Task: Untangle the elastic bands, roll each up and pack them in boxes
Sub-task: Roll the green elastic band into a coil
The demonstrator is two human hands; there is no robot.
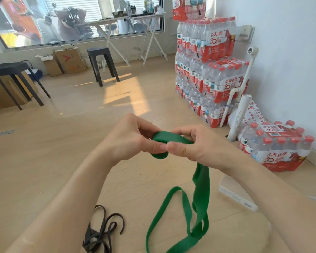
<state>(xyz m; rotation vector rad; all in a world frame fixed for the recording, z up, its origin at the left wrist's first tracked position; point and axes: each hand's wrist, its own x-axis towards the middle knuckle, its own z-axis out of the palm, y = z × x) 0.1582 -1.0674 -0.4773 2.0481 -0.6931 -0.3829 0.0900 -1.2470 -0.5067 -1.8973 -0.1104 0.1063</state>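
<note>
A wide green elastic band (201, 194) is partly rolled into a small coil between both hands, above the floor. My left hand (133, 137) pinches the coil from the left with thumb and fingers. My right hand (192, 145) grips it from the right, its thumb pressing the front. The band's loose length hangs from under my right hand and loops down over the pale surface below. A dark brown elastic band (104, 229) lies tangled at the lower left of that surface.
A clear plastic box (235, 194) lies on the wooden floor at the right. Stacked packs of water bottles (208, 70) stand against the right wall, and one more pack (275, 147) sits near my right hand. Black stools (102, 64) and cardboard boxes stand further back.
</note>
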